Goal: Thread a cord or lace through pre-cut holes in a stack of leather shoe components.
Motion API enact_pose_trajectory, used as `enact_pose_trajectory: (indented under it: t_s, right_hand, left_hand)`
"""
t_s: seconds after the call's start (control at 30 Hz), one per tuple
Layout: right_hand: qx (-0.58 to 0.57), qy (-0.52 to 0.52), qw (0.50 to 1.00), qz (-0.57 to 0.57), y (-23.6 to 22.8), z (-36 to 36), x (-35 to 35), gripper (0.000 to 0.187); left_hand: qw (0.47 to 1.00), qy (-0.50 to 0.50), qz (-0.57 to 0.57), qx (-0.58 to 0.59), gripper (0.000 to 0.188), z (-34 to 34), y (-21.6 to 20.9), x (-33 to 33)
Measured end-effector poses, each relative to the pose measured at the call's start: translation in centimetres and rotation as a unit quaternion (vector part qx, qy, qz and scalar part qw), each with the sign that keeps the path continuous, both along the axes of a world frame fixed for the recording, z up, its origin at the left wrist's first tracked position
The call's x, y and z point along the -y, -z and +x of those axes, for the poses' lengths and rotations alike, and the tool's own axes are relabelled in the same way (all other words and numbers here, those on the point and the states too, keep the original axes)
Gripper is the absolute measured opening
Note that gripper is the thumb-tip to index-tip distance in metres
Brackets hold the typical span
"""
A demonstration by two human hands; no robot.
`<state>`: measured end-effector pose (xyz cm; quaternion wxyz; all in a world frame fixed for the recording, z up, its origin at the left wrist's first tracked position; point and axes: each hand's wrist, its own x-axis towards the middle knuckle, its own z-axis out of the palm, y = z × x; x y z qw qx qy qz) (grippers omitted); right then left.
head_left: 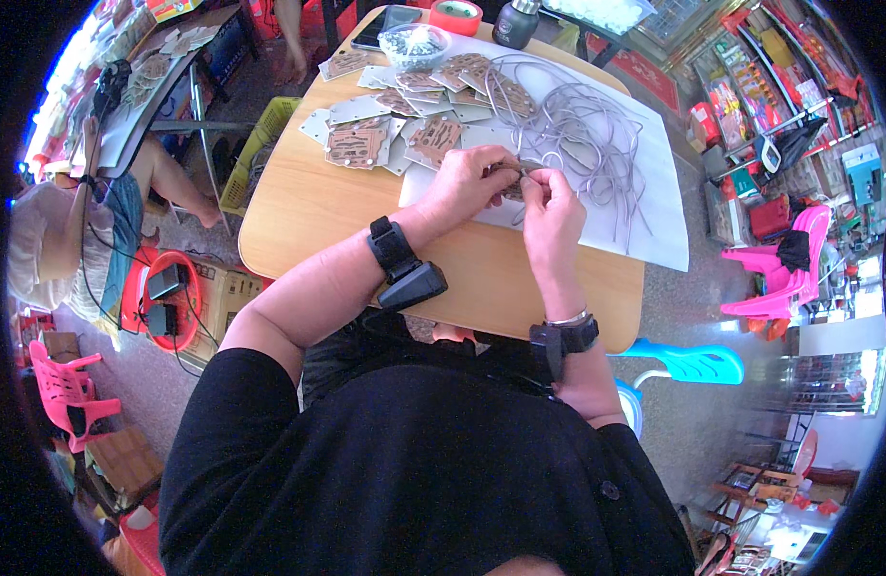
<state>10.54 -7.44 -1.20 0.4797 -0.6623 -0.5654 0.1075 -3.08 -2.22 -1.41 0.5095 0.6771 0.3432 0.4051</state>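
My left hand (470, 182) and my right hand (554, 213) meet over the near part of a white sheet (666, 230) on the wooden table. Both are closed, fingertips pinched around a small brown patterned card (512, 192), mostly covered by my fingers. A strand of thin grey cord (597, 120) seems to run to my fingertips; whether they grip it I cannot tell. The rest of that cord lies in a loose tangle just beyond and right of my hands. Left of it spreads a pile of brown and grey-white cards (357, 146), some with printed shapes.
At the table's (299, 211) far side stand a clear bowl (414, 46) of small pieces, a red tape roll (455, 17), a dark bottle (516, 23) and a phone (374, 36). Another person's leg (174, 178) shows at left. A blue stool (697, 365) stands at right.
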Motion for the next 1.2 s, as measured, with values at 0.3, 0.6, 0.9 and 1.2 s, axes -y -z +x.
enact_pose_trajectory:
  t_s: [0.3,0.6,0.9,1.2]
  right_hand:
    - [0.060,0.024,0.998,-0.010,-0.1,-0.1,0.0,0.014]
    - [-0.218,-0.037,0.975,-0.031,0.8,0.4,-0.3,0.014]
    - [-0.104,-0.044,0.994,-0.010,-0.6,1.1,-0.1,0.016]
    - [-0.419,-0.176,0.888,0.072,-6.4,1.1,2.0,0.016]
  left_hand:
    - [0.999,-0.009,0.033,-0.027,0.012,0.3,0.1,0.1]
    - [0.968,-0.067,0.236,-0.058,0.010,0.8,1.3,-0.1]
    - [0.982,0.008,0.186,-0.011,0.012,0.5,1.2,-0.2]
    - [0.963,0.049,0.263,-0.037,0.009,0.4,0.8,0.3]
